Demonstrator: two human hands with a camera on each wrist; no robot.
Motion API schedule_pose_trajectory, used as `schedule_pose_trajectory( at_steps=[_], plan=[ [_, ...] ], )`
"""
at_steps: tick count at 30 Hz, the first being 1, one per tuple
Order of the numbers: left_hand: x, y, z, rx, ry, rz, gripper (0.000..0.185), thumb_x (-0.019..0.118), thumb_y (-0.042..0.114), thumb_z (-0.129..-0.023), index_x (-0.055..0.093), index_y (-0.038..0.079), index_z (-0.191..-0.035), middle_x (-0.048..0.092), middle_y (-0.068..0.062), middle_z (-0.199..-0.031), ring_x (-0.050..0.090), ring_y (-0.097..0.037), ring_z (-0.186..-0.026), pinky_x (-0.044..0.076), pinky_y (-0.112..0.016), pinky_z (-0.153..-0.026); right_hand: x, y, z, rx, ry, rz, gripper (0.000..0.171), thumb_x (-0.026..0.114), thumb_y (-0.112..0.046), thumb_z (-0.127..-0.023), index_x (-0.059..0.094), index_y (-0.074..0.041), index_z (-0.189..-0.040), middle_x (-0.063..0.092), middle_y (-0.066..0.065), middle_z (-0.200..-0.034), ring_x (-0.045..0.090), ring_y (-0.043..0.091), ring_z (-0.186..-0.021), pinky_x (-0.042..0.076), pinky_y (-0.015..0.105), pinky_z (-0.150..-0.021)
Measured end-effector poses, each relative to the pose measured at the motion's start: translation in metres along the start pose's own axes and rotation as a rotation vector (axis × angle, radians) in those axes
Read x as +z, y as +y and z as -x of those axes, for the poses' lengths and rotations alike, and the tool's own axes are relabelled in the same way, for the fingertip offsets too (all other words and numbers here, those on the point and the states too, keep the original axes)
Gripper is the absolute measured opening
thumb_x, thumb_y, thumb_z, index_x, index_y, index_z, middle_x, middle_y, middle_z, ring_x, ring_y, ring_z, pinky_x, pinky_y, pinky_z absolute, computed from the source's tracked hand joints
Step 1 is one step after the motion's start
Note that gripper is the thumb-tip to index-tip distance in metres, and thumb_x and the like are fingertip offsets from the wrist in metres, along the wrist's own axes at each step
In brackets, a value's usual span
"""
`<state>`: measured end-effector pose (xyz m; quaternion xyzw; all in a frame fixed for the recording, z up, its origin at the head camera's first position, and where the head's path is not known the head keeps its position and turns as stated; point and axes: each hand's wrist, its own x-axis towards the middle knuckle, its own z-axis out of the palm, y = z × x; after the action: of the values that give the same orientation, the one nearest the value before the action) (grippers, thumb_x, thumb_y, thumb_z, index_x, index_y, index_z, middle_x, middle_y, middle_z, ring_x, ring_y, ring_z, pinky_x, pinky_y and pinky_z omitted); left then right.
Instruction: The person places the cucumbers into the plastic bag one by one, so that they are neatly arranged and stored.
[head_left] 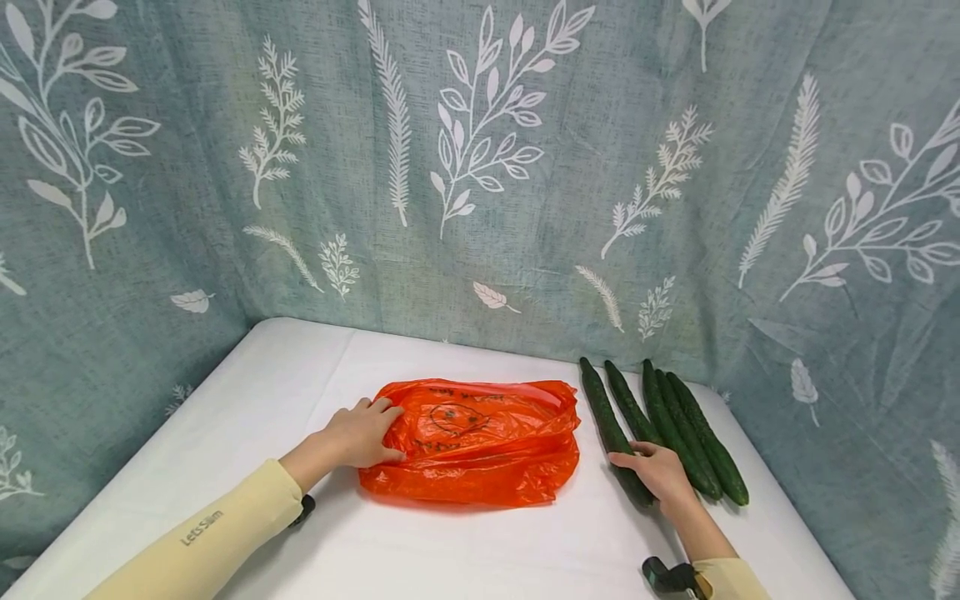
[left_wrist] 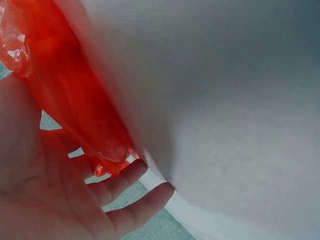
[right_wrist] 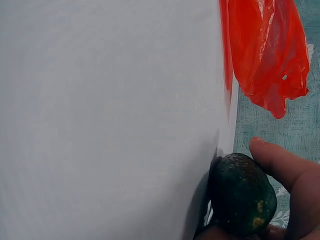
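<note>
An orange plastic bag (head_left: 480,442) lies flat in the middle of the white table (head_left: 285,392). My left hand (head_left: 363,433) rests on the bag's left edge; in the left wrist view its fingers (left_wrist: 145,190) lie fairly straight against the orange bag (left_wrist: 75,95). Several long dark green cucumbers (head_left: 675,425) lie side by side to the right of the bag. My right hand (head_left: 656,468) grips the near end of the leftmost cucumber (head_left: 603,412). The right wrist view shows that cucumber's end (right_wrist: 242,195) in my palm, with a finger (right_wrist: 285,170) curled beside it.
A grey-green curtain (head_left: 480,167) with white leaf prints closes in the table at the back and on both sides. Bare white tabletop (head_left: 465,550) lies in front of the bag. A dark wrist strap (head_left: 667,577) shows at my right sleeve.
</note>
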<state>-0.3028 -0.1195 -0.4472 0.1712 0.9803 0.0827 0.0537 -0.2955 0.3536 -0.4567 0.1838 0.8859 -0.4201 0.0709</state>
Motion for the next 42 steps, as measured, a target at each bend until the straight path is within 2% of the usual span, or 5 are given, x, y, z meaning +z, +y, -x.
schedule_pose_trajectory(
  at_steps=[9,16,23,33,42],
  plan=[
    [0.0031,-0.0036,0.0002,-0.004,-0.007,0.026,0.081,0.075,0.055,-0.084,0.050,0.011,-0.148,0.044,-0.014,-0.153,0.040,-0.043,-0.138,0.043,-0.062,-0.099,0.0048,0.0006,-0.0027,0.000,0.011,-0.013,0.092,0.071,-0.055,-0.087,0.038,0.002,-0.152,0.026,0.034,-0.157,0.029,0.056,-0.141,0.036,0.072,-0.104],
    [0.0033,-0.0031,0.0010,-0.002,-0.014,0.041,0.082,0.074,0.054,-0.085,0.048,0.010,-0.149,0.044,-0.014,-0.155,0.040,-0.043,-0.141,0.040,-0.065,-0.103,0.0066,-0.0009,-0.0029,-0.025,0.068,0.015,0.083,0.072,-0.045,-0.088,0.045,0.010,-0.144,0.039,0.035,-0.149,0.039,0.053,-0.135,0.037,0.065,-0.108],
    [0.0026,-0.0020,0.0015,0.003,-0.008,0.054,0.080,0.075,0.052,-0.085,0.050,0.010,-0.148,0.044,-0.014,-0.154,0.039,-0.043,-0.141,0.037,-0.067,-0.103,0.0081,-0.0035,-0.0010,-0.031,0.108,0.017,0.075,0.072,-0.040,-0.089,0.048,0.011,-0.140,0.042,0.034,-0.146,0.043,0.051,-0.132,0.040,0.063,-0.106],
    [0.0034,-0.0022,-0.0013,0.002,-0.016,0.037,0.077,0.074,0.054,-0.085,0.052,0.014,-0.147,0.043,-0.012,-0.155,0.039,-0.041,-0.141,0.037,-0.067,-0.104,0.0068,-0.0055,-0.0011,-0.029,0.135,-0.011,0.073,0.073,-0.038,-0.087,0.052,0.010,-0.137,0.045,0.033,-0.144,0.043,0.051,-0.131,0.039,0.063,-0.106],
    [0.0031,-0.0033,0.0014,-0.013,-0.037,0.029,0.077,0.073,0.054,-0.086,0.051,0.013,-0.148,0.042,-0.013,-0.156,0.037,-0.041,-0.141,0.034,-0.069,-0.107,0.0011,-0.0063,0.0026,-0.020,0.101,-0.040,0.080,0.076,-0.041,-0.085,0.049,0.009,-0.141,0.041,0.034,-0.147,0.037,0.052,-0.136,0.034,0.065,-0.109]
  ],
)
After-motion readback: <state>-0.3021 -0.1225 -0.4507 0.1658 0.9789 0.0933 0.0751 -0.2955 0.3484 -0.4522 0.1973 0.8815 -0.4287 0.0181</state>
